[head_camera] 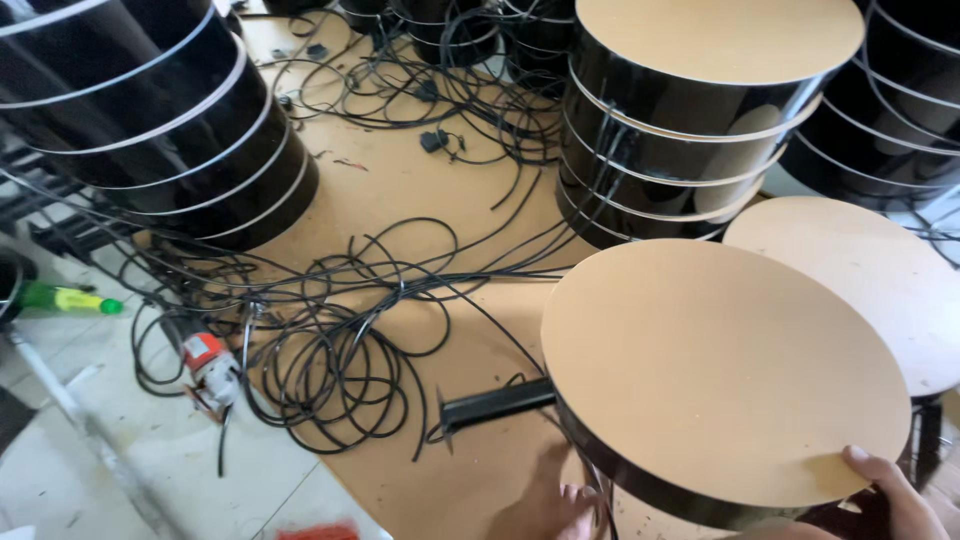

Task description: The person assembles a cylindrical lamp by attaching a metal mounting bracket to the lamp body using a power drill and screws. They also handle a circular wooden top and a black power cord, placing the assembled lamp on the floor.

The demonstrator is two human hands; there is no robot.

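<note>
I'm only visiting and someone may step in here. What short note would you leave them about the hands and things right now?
Right hand: grips the near edge of the round drum, tan top, black side.
Left hand: lower, beneath the drum's left edge; grasp unclear.
Nearby: a second tan-topped drum to the right, a stack of drums behind, tangled black cables on the brown board.
Done: drum in hand. Left: it is still tilted, not set down.

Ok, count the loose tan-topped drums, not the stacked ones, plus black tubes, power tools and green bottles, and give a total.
Loose tan-topped drums: 2, the near one gripped at its rim by the right hand, the other behind it
Black tube: 1
Red and white power tool: 1
Green bottle: 1
Total: 5
</note>
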